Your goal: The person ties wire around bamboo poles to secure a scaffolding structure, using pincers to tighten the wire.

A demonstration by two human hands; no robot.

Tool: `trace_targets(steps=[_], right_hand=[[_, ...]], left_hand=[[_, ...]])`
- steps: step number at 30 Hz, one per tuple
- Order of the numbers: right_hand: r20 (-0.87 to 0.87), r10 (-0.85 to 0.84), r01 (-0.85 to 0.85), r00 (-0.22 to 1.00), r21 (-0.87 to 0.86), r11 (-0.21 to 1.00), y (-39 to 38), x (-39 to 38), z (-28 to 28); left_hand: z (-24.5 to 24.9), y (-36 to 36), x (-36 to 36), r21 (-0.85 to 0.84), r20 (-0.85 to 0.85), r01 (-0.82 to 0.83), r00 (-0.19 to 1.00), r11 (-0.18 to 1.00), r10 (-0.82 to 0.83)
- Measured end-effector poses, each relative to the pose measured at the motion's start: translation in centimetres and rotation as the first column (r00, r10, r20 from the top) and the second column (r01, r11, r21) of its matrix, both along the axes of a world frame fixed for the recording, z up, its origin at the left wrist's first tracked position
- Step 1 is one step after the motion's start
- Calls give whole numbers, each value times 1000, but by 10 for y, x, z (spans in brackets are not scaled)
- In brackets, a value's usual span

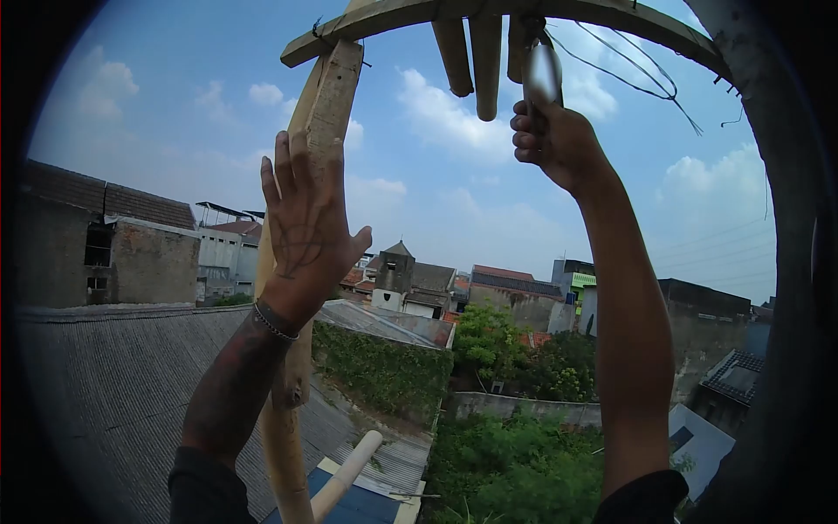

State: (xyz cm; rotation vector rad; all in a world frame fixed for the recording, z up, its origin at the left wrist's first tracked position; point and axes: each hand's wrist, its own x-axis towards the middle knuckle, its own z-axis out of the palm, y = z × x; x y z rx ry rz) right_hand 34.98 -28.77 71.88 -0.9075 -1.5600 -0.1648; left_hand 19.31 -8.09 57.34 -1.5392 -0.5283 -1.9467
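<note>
My left hand (pixel 305 223) lies with its fingers spread against an upright wooden post (pixel 333 100), palm toward the wood. Up at the right, my right hand (pixel 559 140) is wrapped round a shiny metal tool (pixel 543 74), whose exact kind I cannot make out. The tool's upper end is at the underside of a horizontal wooden beam (pixel 401 17). Several short round poles (pixel 485 70) hang down from the beam, left of the tool. Thin wire (pixel 646 87) loops out from the beam to the right of the tool.
A thick grey trunk or column (pixel 777 218) rises at the right edge. Corrugated roofing (pixel 113 384) spreads below at the left. A round pole (pixel 347 476) slants up at the bottom. Green bushes (pixel 515 467) and houses stand lower down and beyond.
</note>
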Motion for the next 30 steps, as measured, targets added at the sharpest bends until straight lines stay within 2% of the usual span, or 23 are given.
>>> trace_targets(steps=[1, 2, 3, 4, 5, 7, 10, 13, 14, 15, 16, 17, 18, 19, 20, 21, 23, 24, 25, 27, 28, 29, 30], right_hand=[[-3, 15, -15, 1000, 1, 1000, 0, -2, 1], [-6, 30, -30, 1000, -3, 1000, 1, -3, 1], [-5, 43, -43, 999, -4, 999, 0, -6, 1], [-22, -20, 20, 1000, 32, 999, -6, -16, -6], [15, -12, 12, 1000, -9, 1000, -10, -15, -4], [92, 7, 2, 996, -92, 996, -23, -11, 4], [94, -16, 31, 995, -155, 987, -46, -9, 15], [76, -198, 205, 977, -99, 974, -58, -25, 13], [121, -337, 343, 934, -40, 938, -58, -30, 9], [162, -662, 654, 732, 106, 749, -57, -41, 3], [145, -895, 856, 422, 262, 446, -55, -56, -5], [70, -996, 916, 52, 393, 76, -50, -66, -17], [-87, -980, 803, -177, 563, -195, -32, -58, -33], [-186, -902, 672, -391, 612, -417, -18, -47, -38], [-265, -854, 599, -447, 620, -506, -13, -41, -37], [-353, -797, 512, -490, 623, -591, -9, -38, -30], [-468, -767, 479, -439, 600, -641, -10, -13, 1], [-512, -748, 469, -422, 583, -664, -16, 0, 9], [-456, -781, 499, -427, 601, -624, -25, 0, 13], [-329, -836, 556, -440, 631, -541, -49, -4, 21], [-358, -796, 444, -488, 684, -579, -59, -3, 27], [-306, -798, 452, -519, 695, -559, -70, -5, 33], [-311, -791, 424, -527, 710, -562, -77, 0, 43]], left_hand=[[12, -18, 6, 66, 5, 58, 998, 996, -59], [32, -32, 17, -17, -126, 426, 897, 905, -424], [62, -48, 31, -136, -209, 720, 651, 680, -730], [98, -63, 47, -320, -212, 862, 339, 393, -917], [126, -81, 55, -493, -195, 861, 29, 123, -980], [177, -110, 79, -567, -279, 824, -196, -3, -940], [200, -155, 85, -587, 35, 670, -539, -454, -841], [223, -159, 89, -607, 108, 503, -715, -615, -691], [260, -150, 130, -579, 53, 480, -785, -659, -618], [255, -153, 128, -528, 71, 541, -740, -654, -669], [246, -161, 121, -476, 87, 602, -693, -641, -715], [240, -167, 111, -483, 97, 594, -694, -644, -713], [238, -172, 105, -490, 108, 585, -695, -646, -711], [235, -167, 95, -557, 113, 510, -735, -655, -669], [229, -159, 85, -615, 132, 428, -772, -662, -621], [239, -162, 99, -577, 102, 461, -778, -674, -620], [251, -172, 118, -496, 41, 523, -783, -693, -620], [256, -179, 134, -395, 90, 582, -746, -711, -660], [246, -188, 122, -294, 130, 643, -706, -707, -696], [207, -188, 83, -367, 124, 783, -494, -502, -860], [198, -181, 74, -418, 2, 876, -265, -241, -964], [190, -174, 68, -437, -133, 898, -15, 45, -991], [183, -167, 61, -414, -273, 847, 233, 333, -933]])
